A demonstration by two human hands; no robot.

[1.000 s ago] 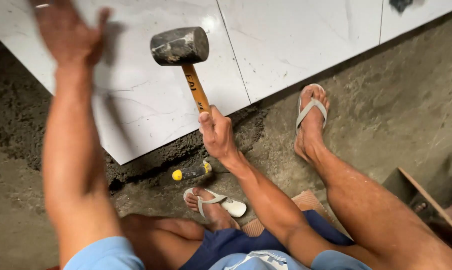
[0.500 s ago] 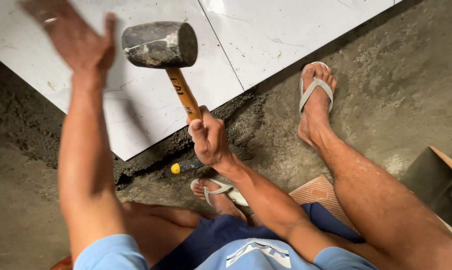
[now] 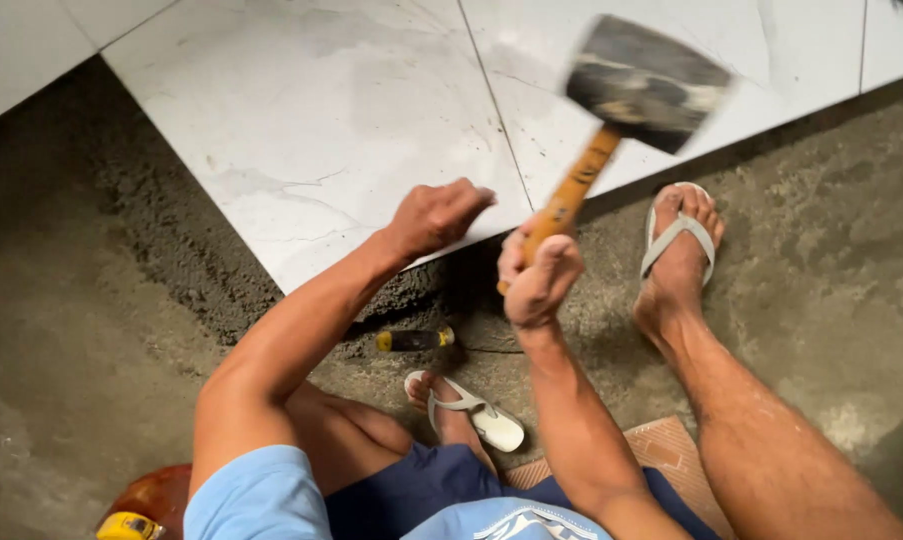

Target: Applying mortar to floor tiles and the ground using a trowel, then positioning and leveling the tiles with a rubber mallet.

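Note:
My right hand (image 3: pixel 537 272) grips the wooden handle of a black rubber mallet (image 3: pixel 645 82), whose blurred head is raised over the white marble floor tiles. My left hand (image 3: pixel 439 213) hovers with loosely curled fingers over the near corner of the big white tile (image 3: pixel 301 130), holding nothing. The tile's near edge lies on a bed of dark grey mortar (image 3: pixel 186 250). I squat with both feet in pale flip-flops, the right foot (image 3: pixel 677 250) beside the tile edge, the left foot (image 3: pixel 461 412) tucked under me.
A small tool with a black and yellow handle (image 3: pixel 413 339) lies on the mortar below the tile's corner. A brown tile piece (image 3: pixel 661 450) lies under my legs. A reddish round object and a yellow item (image 3: pixel 131 515) sit at the bottom left. Bare concrete surrounds.
My left hand has dropped from high at the upper left down to the tile's near corner. The mallet has swung to the right and its head is now blurred. The view has shifted.

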